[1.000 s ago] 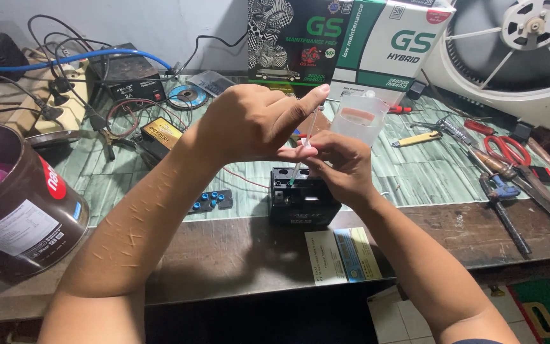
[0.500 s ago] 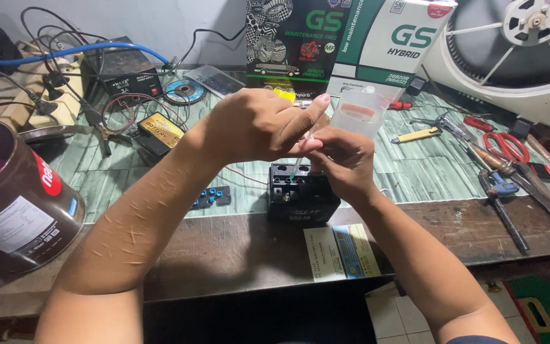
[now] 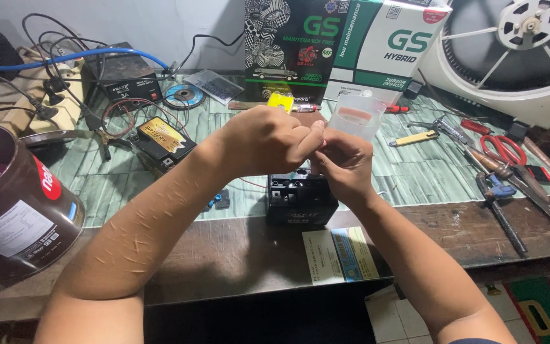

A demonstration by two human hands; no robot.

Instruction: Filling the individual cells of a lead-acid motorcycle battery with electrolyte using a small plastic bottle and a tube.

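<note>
A small black battery (image 3: pixel 300 199) stands on the workbench near its front edge. Just above it, my right hand (image 3: pixel 346 167) grips the lower end of a translucent plastic container (image 3: pixel 359 116) with a reddish strip, held upright. My left hand (image 3: pixel 267 140) is curled into a fist and presses against the right hand, its fingertips pinching at the base of the container. What it pinches is hidden between the fingers.
A brown tub (image 3: pixel 14 204) stands at the left edge. A second battery (image 3: pixel 163 141) with clipped wires and a black charger (image 3: pixel 119 79) lie at the back left. Green and white boxes (image 3: pixel 345 44) stand behind. Scissors (image 3: pixel 504 148), screwdrivers and pliers (image 3: pixel 501 210) lie to the right. Paper leaflets (image 3: pixel 338 255) lie in front.
My left hand's fingers have curled tighter into a fist against the right hand. Both hands and the container stay over the black battery.
</note>
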